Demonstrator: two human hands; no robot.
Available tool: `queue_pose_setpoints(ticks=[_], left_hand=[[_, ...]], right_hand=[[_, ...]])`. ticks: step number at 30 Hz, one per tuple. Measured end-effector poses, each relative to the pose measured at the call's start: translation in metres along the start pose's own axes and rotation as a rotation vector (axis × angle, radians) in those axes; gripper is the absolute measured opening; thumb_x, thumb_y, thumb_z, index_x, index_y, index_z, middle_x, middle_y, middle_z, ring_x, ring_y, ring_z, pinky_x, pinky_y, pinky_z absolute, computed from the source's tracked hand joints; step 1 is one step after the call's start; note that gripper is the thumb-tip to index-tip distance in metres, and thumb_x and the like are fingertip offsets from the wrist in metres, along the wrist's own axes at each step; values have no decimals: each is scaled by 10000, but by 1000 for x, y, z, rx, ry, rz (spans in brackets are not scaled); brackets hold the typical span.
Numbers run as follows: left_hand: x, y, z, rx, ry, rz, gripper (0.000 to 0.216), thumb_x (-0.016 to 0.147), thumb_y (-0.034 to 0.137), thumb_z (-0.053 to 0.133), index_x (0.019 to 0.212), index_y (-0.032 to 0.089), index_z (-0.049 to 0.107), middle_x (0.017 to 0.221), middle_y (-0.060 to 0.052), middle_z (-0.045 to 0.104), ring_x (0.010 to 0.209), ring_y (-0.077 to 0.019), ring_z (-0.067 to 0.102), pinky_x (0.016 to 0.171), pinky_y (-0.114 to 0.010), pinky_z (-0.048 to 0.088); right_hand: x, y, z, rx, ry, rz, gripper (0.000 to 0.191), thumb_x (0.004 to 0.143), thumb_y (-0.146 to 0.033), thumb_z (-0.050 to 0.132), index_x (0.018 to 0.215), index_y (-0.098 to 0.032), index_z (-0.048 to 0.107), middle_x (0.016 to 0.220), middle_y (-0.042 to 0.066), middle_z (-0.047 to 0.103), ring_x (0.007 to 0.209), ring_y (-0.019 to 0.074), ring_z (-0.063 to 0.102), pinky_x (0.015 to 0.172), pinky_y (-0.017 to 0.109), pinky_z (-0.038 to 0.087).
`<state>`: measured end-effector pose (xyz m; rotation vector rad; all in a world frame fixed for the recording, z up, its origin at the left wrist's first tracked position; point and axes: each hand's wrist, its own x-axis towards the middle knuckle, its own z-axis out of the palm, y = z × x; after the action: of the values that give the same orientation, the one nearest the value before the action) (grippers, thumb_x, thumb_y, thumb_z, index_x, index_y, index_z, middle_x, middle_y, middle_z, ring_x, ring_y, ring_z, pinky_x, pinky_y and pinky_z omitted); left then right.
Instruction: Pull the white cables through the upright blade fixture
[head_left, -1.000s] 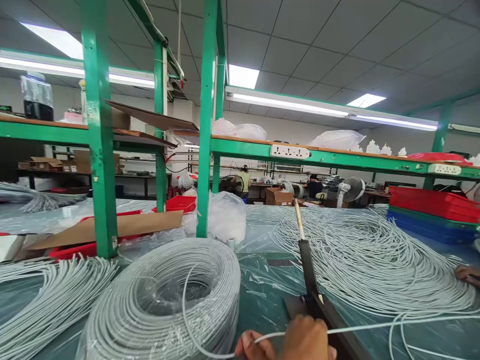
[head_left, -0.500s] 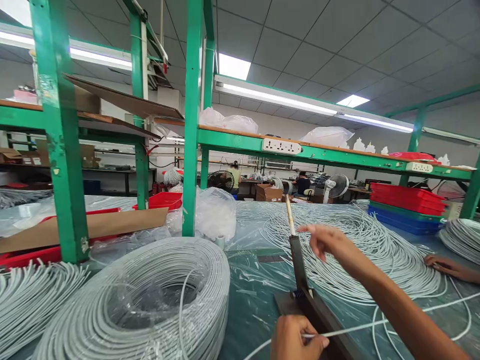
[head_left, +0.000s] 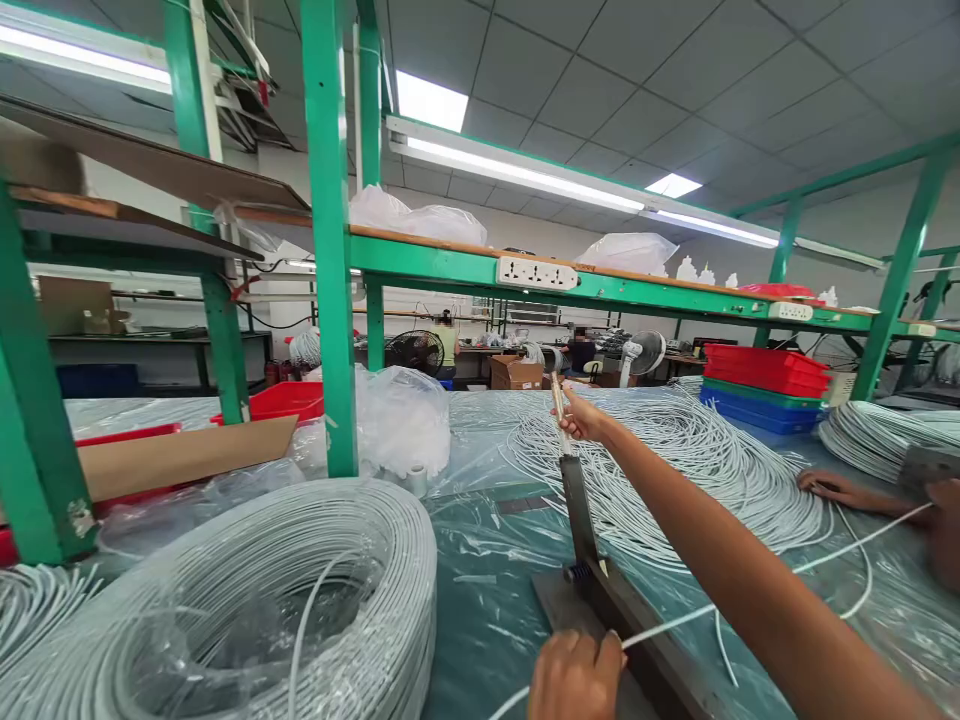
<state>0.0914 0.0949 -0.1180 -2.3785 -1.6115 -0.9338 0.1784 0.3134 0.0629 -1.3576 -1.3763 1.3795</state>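
Left hand (head_left: 574, 675) pinching the thin white cable (head_left: 750, 590) at the cutter base (head_left: 600, 600), near desk edge; right hand (head_left: 581, 418) wrapped round the lever handle (head_left: 559, 410). We'd judge the cable light, floppy, slick: grip close to the blade.

1. Your grey cable (head_left: 675, 620) lies taut across the cutter, running from six o'clock toward three o'clock.
2. Your cutter's lever (head_left: 574, 480) stands raised, tilted toward twelve o'clock, wooden handle on top.

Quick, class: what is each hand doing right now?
Left hand: closed, pinching the white cable at the cutter.
Right hand: closed on the cutter's handle.
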Motion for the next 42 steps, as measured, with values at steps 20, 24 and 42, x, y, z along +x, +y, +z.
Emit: queue_pose_setpoints(ticks=[20,24,42], left_hand=[[18,11,-13,-420,-301,-282,169,774,241,464,633,181,534,559,24,529,599,-141,523,536,-223,281],[20,22,-28,-128,-402,-157,269,874,209,314,947,218,572,794,-52,660,778,-214,605,598,-260,317],[40,8,15,-754,-307,-489,323,703,296,541,457,199,354,424,79,305,444,-90,316,466,-213,200]], right_hand=[[-229,55,-99,134,-263,-6,226,816,-350,454,798,-133,516,617,89,627,431,92,565,402,137,371],[-244,60,-105,-13,-239,62,299,793,-261,477,1067,-141,481,659,44,615,386,71,535,358,118,359],[-263,49,-80,-300,-184,467,163,749,-163,414,912,-157,419,476,-70,360,299,12,273,255,79,216]])
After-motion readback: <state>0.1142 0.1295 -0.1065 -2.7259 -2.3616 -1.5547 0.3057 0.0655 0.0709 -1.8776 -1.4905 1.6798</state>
